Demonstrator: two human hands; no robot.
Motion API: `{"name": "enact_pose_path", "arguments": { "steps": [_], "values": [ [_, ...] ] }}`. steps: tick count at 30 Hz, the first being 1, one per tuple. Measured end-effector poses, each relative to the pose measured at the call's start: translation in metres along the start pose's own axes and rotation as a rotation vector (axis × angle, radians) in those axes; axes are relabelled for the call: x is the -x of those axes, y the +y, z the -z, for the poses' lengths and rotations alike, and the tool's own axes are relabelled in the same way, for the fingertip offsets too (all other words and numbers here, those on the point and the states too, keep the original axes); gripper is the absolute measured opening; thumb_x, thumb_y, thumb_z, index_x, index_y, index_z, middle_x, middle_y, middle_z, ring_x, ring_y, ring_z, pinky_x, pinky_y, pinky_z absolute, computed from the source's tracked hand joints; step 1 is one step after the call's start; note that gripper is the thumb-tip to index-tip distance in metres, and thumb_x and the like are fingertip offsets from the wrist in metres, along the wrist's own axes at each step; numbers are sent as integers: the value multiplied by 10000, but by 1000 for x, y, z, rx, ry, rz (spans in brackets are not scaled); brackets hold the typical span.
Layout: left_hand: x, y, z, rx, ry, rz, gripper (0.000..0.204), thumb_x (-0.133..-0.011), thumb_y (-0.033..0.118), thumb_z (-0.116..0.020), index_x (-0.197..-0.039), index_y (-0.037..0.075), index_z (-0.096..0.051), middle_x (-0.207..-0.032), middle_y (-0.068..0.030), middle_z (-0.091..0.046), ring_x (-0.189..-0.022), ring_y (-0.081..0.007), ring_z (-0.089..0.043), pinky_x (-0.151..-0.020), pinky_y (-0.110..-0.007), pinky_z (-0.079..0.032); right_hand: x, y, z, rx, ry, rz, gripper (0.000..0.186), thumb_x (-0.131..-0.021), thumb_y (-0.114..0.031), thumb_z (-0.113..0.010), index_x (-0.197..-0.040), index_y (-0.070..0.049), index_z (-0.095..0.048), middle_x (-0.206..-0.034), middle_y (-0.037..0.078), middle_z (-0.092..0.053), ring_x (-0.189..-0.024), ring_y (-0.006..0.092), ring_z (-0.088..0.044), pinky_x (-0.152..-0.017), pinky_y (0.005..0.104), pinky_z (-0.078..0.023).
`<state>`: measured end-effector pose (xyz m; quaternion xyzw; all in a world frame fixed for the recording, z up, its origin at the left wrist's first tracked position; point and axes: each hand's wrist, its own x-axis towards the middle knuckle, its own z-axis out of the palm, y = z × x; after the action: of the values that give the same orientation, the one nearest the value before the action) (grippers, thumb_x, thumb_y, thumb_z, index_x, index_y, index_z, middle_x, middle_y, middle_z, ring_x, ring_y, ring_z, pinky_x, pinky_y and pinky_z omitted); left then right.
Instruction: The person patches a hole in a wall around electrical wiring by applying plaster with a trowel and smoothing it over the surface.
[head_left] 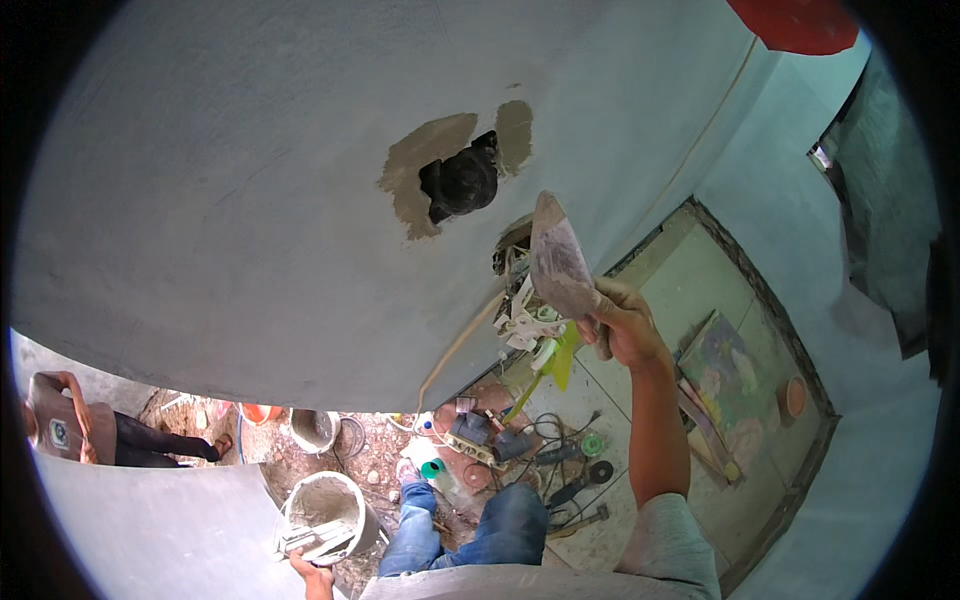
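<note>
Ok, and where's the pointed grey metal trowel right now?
In the head view, right of centre, the pointed grey metal trowel is held in the right hand, tip up, below and right of the rounded black fitting in the blue-grey wall.

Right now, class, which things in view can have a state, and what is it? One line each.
Trowel: held up, blade smeared grey
Right hand: closed around the trowel's handle
Near white bucket: open, grey mix inside
Left hand: at that bucket's rim, grip unclear
Dark wall opening: uncovered
</note>
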<state>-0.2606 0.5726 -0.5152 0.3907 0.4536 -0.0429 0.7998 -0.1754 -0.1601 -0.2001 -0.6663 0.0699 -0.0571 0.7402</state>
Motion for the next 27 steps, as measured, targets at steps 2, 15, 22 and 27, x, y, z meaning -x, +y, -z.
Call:
{"name": "enact_pose_path", "arguments": {
  "steps": [2, 15, 22, 27],
  "values": [
    [6, 1, -3, -3, 2, 8, 554, -809, 321, -482, -1311, 103, -570, -1257, -129, -631, -1128, -372, -618, -968, -600, -511, -8, 6, -1, 219, 162, 179, 262, -1012, -278, -596, -970, -23, -641, -707, -7, -562, -580, 93, -491, -539, 266, -405],
    [8, -1, 9, -42, 5, -19, 569, -809, 325, -469, -1316, 86, -563, -1261, -156, -628, -1112, -399, -615, -968, -621, -500, -74, 17, -19, 1024, 721, 1038, 85, -881, -76, -701, -917, -60, -625, -720, 87, -601, -577, 246, -588, -537, 366, -447],
    [7, 1, 1, 15, 32, 21, 570, -809, 333, -476, -1329, 112, -559, -1263, -147, -621, -1125, -391, -613, -946, -651, -506, -79, 25, 1, 1207, 821, 1019, 99, -872, -93, -690, -861, -58, -599, -709, 93, -583, -584, 296, -576, -539, 384, -439],
    [12, 1, -6, 28, 28, -14, 574, -809, 334, -484, -1334, 114, -555, -1263, -145, -622, -1135, -389, -610, -949, -645, -504, -54, 22, 13, 1160, 824, 925, 90, -875, -95, -690, -854, -65, -608, -702, 85, -581, -574, 267, -577, -532, 370, -431]
  ]
}}
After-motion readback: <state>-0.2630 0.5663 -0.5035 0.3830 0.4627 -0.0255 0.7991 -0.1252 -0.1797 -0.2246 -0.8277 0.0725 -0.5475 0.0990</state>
